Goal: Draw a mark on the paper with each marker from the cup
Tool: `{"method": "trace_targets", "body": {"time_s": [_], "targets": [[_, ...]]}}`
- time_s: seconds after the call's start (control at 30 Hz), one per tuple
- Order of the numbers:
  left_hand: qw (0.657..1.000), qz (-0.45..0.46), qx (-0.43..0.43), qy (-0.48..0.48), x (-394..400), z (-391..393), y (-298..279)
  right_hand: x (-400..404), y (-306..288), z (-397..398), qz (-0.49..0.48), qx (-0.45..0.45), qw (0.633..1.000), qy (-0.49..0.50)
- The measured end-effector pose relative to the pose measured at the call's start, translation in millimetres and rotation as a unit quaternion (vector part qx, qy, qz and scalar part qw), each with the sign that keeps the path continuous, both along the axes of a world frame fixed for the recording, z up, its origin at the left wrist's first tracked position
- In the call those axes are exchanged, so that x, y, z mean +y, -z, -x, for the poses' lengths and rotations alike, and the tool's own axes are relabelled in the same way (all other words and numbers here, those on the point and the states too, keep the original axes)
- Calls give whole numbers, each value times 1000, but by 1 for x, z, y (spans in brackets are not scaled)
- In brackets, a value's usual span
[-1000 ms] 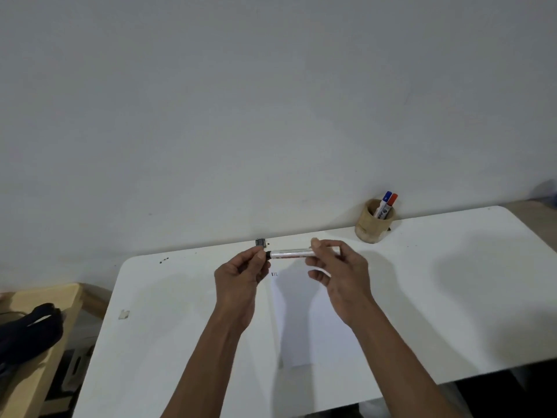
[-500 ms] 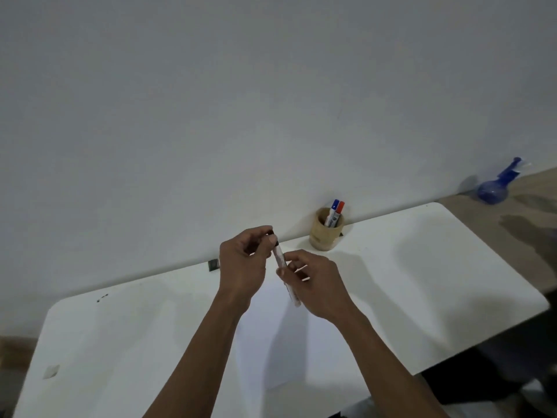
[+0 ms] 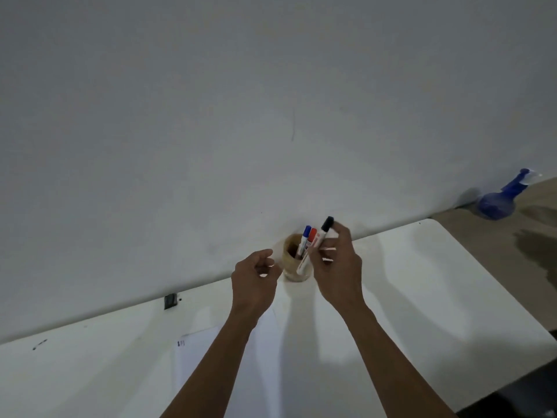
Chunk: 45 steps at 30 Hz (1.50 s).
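A tan cup stands at the table's far edge by the wall, with a blue-capped marker and a red-capped marker upright in it. My right hand grips a capped black marker, tilted, its lower end in front of the cup's rim. My left hand hovers just left of the cup, fingers loosely curled, holding nothing. The white paper lies near the table's front, partly under my forearms, with small marks at its top left corner.
The white table runs against a plain wall. A small dark clip sits at the table's back edge to the left. A blue spray bottle stands on the floor to the right, beyond the table.
The cap went back on the black marker and my left hand let go of it. My right hand carried the marker from above the paper to the cup. The view shifted left.
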<state>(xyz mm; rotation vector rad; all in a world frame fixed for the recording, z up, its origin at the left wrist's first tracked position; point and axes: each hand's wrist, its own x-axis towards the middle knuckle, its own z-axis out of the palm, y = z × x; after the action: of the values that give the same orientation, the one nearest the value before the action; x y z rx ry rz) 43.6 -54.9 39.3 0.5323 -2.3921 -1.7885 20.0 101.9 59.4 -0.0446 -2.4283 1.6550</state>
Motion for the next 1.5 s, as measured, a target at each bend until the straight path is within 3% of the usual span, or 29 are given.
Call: {"method": "trace_targets", "body": {"time_s": [0.27, 0.7, 1.5], "targets": [[994, 62, -72, 53, 34, 39, 35, 14, 15, 48, 20, 28, 999, 23], [997, 44, -34, 57, 40, 53, 58, 15, 68, 61, -95, -15, 995, 19], [996, 59, -35, 57, 37, 55, 66, 16, 73, 68, -36, -67, 997, 29]]}}
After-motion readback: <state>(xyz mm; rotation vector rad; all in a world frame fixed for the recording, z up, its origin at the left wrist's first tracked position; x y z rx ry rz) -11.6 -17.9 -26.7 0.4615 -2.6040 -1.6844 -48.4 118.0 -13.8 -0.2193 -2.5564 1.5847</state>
